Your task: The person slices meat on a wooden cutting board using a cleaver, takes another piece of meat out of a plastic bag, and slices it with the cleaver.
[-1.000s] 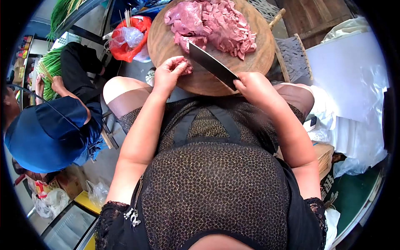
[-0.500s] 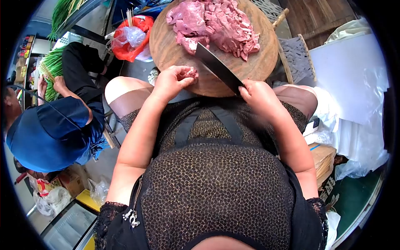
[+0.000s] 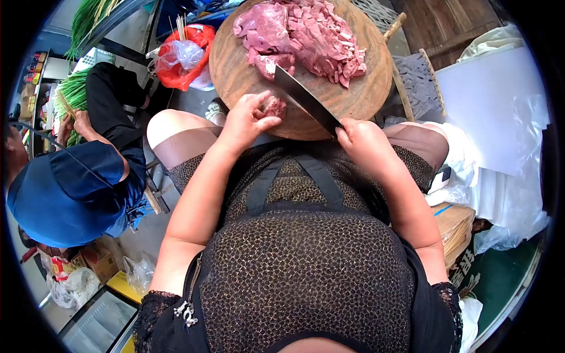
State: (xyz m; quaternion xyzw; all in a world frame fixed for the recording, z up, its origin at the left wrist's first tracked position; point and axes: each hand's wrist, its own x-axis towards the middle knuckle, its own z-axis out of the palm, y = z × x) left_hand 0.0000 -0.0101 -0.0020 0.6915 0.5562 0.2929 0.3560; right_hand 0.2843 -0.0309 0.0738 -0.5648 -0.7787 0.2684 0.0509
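Observation:
On a round wooden board (image 3: 235, 76) lies a heap of cut pink meat (image 3: 329, 47), with a larger uncut lump (image 3: 262, 29) at its left. My left hand (image 3: 250, 120) is at the board's near left edge, its fingers curled on a small dark red piece of meat (image 3: 274, 107). Wrapped round the handle of a wide dark cleaver (image 3: 306, 100) is my right hand (image 3: 365, 138), at the near right edge. The blade slants up and left over the board, its tip close to the lump and apart from the small piece.
At the left a person in blue (image 3: 70, 188) handles green stalks (image 3: 73, 91). A red plastic bag (image 3: 188, 65) with thin sticks stands left of the board. To the right are a woven chair (image 3: 418, 85), a white panel (image 3: 488, 106) and cardboard (image 3: 456, 229).
My left hand has moved down and right across the last second, and more of the small meat piece shows in it. The cleaver has shifted slightly down and right.

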